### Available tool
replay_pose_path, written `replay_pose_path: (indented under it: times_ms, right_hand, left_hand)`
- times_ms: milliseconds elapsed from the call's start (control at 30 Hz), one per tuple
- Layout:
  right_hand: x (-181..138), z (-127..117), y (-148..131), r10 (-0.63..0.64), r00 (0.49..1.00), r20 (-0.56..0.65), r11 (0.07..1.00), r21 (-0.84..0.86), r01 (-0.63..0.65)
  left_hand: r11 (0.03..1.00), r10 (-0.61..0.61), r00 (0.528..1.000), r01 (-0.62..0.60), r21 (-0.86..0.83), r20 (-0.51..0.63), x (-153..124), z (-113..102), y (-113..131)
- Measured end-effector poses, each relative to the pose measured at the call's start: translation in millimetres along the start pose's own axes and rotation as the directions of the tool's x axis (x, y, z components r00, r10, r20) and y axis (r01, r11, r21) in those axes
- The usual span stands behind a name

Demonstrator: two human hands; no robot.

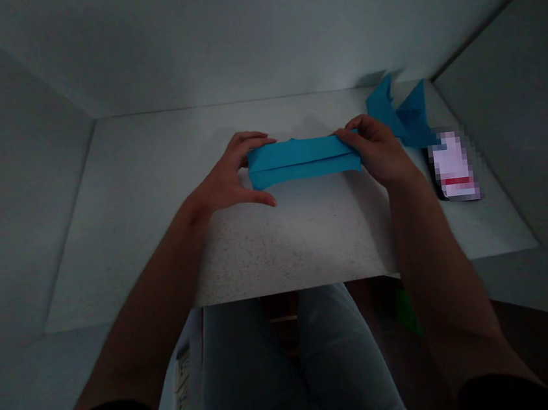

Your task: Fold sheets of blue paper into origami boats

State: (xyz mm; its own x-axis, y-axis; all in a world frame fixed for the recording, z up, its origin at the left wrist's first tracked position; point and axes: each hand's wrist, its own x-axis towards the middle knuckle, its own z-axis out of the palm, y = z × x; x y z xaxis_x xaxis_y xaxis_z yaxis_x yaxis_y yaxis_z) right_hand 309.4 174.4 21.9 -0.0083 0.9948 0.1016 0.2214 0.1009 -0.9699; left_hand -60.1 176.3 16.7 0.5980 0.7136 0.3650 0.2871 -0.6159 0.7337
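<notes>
A blue sheet of paper folded into a long narrow strip (303,159) lies across the middle of a white speckled table (282,243). My left hand (232,177) pinches the strip's left end, thumb below and fingers curled over the top. My right hand (380,149) grips the right end with fingers closed over it. Both forearms reach in from the bottom of the view.
A folded blue paper figure with pointed tips (402,116) stands at the back right of the table. Beside it, near the right edge, lies a blurred phone-like object (455,166). White walls close in the table on the left, back and right. My lap shows below the front edge.
</notes>
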Motion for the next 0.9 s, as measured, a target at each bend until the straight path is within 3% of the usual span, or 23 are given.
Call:
replay_pose_path:
  times_ms: [200,367,467,600,733,900]
  right_hand:
    - [5,-5,3,0.037,0.999,-0.037,0.999,0.039,-0.036]
    - [1,2,-4,0.077,0.997,-0.002,0.996,0.055,-0.076]
    - [-4,8,-12,0.099,0.994,0.041,0.994,0.047,-0.101]
    - [-8,12,-23,0.158,0.985,0.068,0.983,0.085,-0.164]
    - [-10,12,-29,0.119,0.990,0.075,0.990,0.066,-0.124]
    - [-9,11,-25,0.044,0.998,0.050,0.998,-0.037,-0.043]
  left_hand:
    - [1.000,0.014,0.999,-0.014,-0.004,-0.034,1,-3,3]
    - [0.986,-0.027,0.987,0.053,0.157,-0.161,7,0,10]
    - [0.981,-0.065,0.953,0.116,0.158,-0.296,11,4,8]
    - [0.970,-0.224,0.876,0.245,-0.006,-0.426,12,6,-9]
    - [0.931,-0.353,0.838,0.357,-0.071,-0.417,8,5,-26]
    - [0.910,-0.405,0.836,0.409,-0.073,-0.371,4,4,-29]
